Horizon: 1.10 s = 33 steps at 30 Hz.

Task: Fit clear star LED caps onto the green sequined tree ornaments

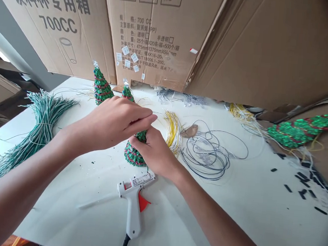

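A small green Christmas tree with red garland [135, 157] stands on the white table, its upper part hidden by my hands. My right hand [161, 153] is wrapped round its side, thumb across the front. Above it, my left hand [118, 119] arches over the top with fingers closed; what they pinch is hidden. Just in front of the tree lies a white hot glue gun [135, 204] with a red trigger, a glue stick [99, 201] poking out of its back. Behind my left hand rise two similar trees, one at the left [101, 85] and one beside it [128, 92].
Tied green wires [41, 124] lie at left. Yellow wires [173, 133] and a coil of dark wire [207, 157] are right of my hands. Another tree [304, 129] lies at far right near scattered black pieces [302, 181]. Cardboard boxes [160, 34] wall off the back.
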Available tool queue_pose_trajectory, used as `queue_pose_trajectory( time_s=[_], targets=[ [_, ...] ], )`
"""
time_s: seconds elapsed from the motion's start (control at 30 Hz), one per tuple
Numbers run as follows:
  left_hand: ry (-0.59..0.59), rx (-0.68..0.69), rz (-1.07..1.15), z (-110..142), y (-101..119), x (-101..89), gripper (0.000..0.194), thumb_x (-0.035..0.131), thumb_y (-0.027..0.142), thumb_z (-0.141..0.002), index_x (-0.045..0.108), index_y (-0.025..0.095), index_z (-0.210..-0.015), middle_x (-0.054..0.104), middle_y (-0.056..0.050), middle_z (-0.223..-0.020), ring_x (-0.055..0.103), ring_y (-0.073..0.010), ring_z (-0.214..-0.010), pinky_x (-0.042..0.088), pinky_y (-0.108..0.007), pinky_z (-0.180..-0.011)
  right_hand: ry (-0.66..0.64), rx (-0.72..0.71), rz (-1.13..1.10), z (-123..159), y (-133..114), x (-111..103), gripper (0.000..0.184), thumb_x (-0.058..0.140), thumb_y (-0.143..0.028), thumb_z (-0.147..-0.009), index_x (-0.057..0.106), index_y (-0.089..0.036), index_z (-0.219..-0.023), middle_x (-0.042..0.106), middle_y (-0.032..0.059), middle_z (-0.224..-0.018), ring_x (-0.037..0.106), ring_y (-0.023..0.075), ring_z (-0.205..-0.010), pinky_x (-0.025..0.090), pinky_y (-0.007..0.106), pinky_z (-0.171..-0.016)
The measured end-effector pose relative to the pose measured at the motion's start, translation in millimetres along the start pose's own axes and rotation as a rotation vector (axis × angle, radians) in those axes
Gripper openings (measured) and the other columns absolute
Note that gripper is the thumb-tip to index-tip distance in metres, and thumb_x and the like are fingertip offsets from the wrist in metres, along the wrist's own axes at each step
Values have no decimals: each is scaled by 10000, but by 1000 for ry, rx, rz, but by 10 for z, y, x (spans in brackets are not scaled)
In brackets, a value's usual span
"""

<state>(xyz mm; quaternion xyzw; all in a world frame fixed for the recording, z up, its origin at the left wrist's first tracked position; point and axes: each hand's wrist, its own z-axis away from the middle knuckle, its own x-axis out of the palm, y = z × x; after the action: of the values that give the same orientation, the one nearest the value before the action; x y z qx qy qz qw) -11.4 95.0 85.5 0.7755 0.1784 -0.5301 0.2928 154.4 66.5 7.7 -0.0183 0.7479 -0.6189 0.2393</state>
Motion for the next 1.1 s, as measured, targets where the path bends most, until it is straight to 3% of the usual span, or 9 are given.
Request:
queue_pose_trajectory(
  time_s=[0.33, 0.57, 0.7, 0.73, 0.77, 0.87, 0.97, 1.1],
  targets=[
    [-58, 90, 38, -77, -66, -36, 471, 443, 333, -1132, 540, 213, -687, 543, -14, -654, 471, -168, -599, 362, -365, -635, -38, 5, -41, -10, 12, -35, 155, 595, -257, -972, 530, -231, -834, 572, -52, -765, 587, 162, -754, 423, 301, -716],
    [-127, 215, 52, -138, -154, -60, 421, 432, 297, -1141, 585, 213, -758, 562, -20, -697, 520, -191, -676, 376, -357, -681, -124, -26, -43, -33, 41, -118, 117, 604, -280, -994, 654, -202, -923, 683, -2, -888, 664, 201, -908, 497, 325, -834],
    [-150, 253, 27, -144, -202, -66, 414, 428, 299, -1152, 623, 207, -798, 596, -26, -716, 552, -198, -710, 392, -350, -696, -27, -46, -32, 23, 88, -38, 168, 693, -329, -961, 704, -191, -1057, 772, 44, -1035, 711, 226, -1014, 532, 344, -897],
    [-154, 251, 24, -139, -210, -68, 412, 420, 308, -1157, 638, 203, -823, 619, -33, -737, 568, -197, -720, 401, -346, -699, 28, -55, -22, 45, 105, 2, 270, 763, -340, -911, 693, -195, -1128, 782, 57, -1120, 709, 236, -1075, 537, 348, -925],
    [-147, 242, 17, -133, -214, -72, 414, 408, 315, -1163, 646, 200, -844, 634, -36, -754, 578, -195, -725, 406, -342, -698, 105, -52, 3, 65, 122, 45, 361, 835, -364, -842, 683, -204, -1129, 789, 41, -1089, 718, 229, -1016, 550, 335, -880],
    [-69, 198, -11, -124, -182, -135, 449, 407, 327, -1164, 614, 198, -787, 609, -23, -731, 538, -172, -669, 388, -334, -660, 185, -49, 99, 73, 119, 145, 252, 766, -387, -891, 636, -215, -1022, 746, -16, -823, 682, 182, -735, 534, 296, -707],
    [77, 125, 12, -127, -33, -296, 466, 454, 301, -1139, 532, 205, -689, 504, 20, -636, 435, -140, -576, 344, -325, -599, 324, -101, 212, 10, -42, 123, 165, 672, -333, -894, 595, -227, -994, 704, -18, -789, 640, 182, -708, 501, 306, -704],
    [369, 91, 56, -120, 325, -526, 526, 496, 308, -1121, 382, 212, -617, 356, 42, -572, 314, -133, -559, 288, -327, -565, 496, -190, 399, 5, -443, -79, 156, 663, -287, -828, 567, -252, -946, 663, -11, -784, 600, 217, -752, 436, 341, -733]
  ],
)
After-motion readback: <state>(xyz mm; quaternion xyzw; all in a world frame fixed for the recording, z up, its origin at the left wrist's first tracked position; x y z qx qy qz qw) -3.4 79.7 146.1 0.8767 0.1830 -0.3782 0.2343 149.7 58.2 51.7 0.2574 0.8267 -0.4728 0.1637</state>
